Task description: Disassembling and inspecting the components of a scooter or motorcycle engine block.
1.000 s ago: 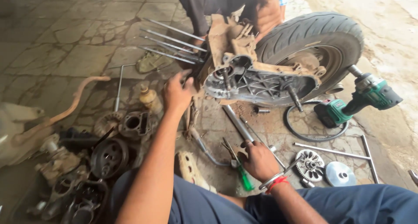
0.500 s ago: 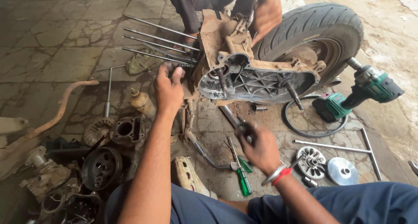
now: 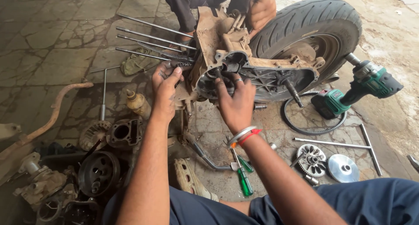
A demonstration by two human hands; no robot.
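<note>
Fingers of the right hand (image 3: 235, 100) are reaching into the round opening of the scooter engine crankcase (image 3: 244, 63); whether they are pinching anything inside, I cannot tell. The left hand (image 3: 165, 87) is resting loosely against the case's left edge, fingertips touching it just below the four long studs (image 3: 152, 41), not clenched. The crankcase is standing on the paved floor, joined to the rear wheel (image 3: 314, 28) behind it. Another person's hand (image 3: 261, 8) is steadying the top. A green cordless impact wrench (image 3: 362, 87) is lying to the right beside a drive belt (image 3: 305, 120). Green-handled screwdrivers (image 3: 243, 177) are lying near the right forearm, a cylinder block (image 3: 124, 132) left
</note>
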